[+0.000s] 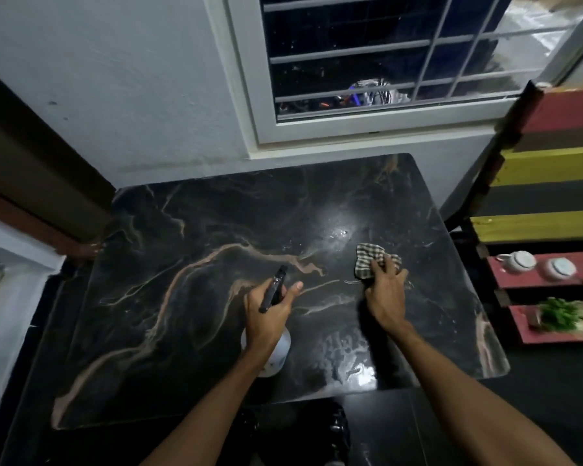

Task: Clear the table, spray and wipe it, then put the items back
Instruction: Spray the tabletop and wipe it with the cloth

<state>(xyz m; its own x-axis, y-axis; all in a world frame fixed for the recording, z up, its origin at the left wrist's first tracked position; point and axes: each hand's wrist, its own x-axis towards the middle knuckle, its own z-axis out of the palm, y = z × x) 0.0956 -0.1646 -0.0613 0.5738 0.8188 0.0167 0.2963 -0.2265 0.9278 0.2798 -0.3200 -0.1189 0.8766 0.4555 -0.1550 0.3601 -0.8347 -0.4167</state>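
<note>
Mid-wipe: right hand (386, 290) fingers pressed on checked cloth (371, 260), left hand (271, 311) wrapped round spray bottle (273, 331); best overlapped strokes across wet marble worktop (182, 230) w/ even pressure.

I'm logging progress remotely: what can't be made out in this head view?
- Spray bottle: body mostly hidden under the left hand; fill level unknown.
- Checked cloth: part covered by the right hand.
- Pieces on the side shelf: small, cut by the right edge.
- Table near edge: dim.
</note>
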